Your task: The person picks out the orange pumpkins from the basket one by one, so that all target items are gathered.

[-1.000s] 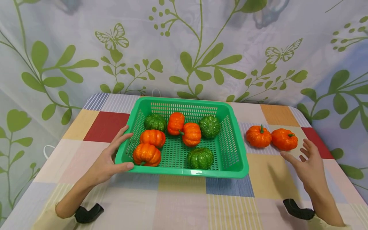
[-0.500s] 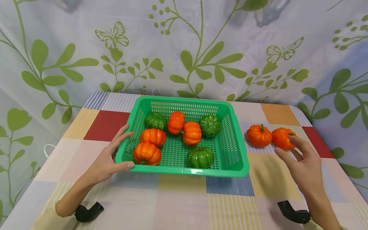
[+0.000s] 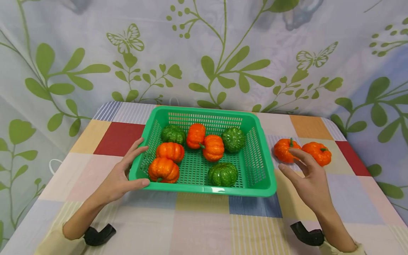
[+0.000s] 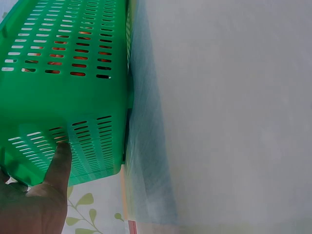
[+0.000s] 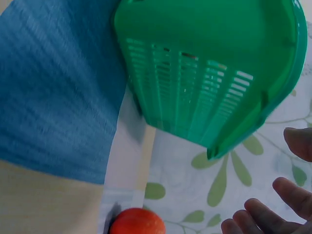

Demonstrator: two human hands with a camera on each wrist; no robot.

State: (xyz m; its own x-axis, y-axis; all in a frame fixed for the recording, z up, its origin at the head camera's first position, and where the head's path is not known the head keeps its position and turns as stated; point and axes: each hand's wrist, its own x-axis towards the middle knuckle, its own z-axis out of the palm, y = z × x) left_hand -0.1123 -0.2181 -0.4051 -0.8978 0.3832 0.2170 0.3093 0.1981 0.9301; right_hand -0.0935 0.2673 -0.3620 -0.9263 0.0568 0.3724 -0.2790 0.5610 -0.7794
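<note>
A green plastic basket (image 3: 204, 190) stands on the patchwork cloth. My left hand (image 3: 119, 179) rests at its left front corner, fingers fairly straight at the rim and thumb along the front. In the left wrist view a straight finger (image 4: 59, 163) touches the slotted end wall. To the right of the basket, my right hand (image 3: 309, 182) hovers with thumb and fingers apart, fingertips overlapping a small orange pumpkin (image 3: 282, 150) and partly hiding it. A second orange pumpkin (image 3: 320, 154) sits just beyond that hand. The right wrist view shows the spread fingers (image 5: 265, 217) holding nothing.
Inside the basket lie several orange pumpkins, one at the front left (image 3: 163, 170), and three green ones, one at the front right (image 3: 223, 174). A leaf-patterned curtain (image 3: 178, 46) hangs behind the table. A black strap piece (image 3: 307, 233) is on the right wrist.
My right hand has moved left, passing over the farther orange pumpkin to the one nearer the basket. My left hand stays at the basket corner.
</note>
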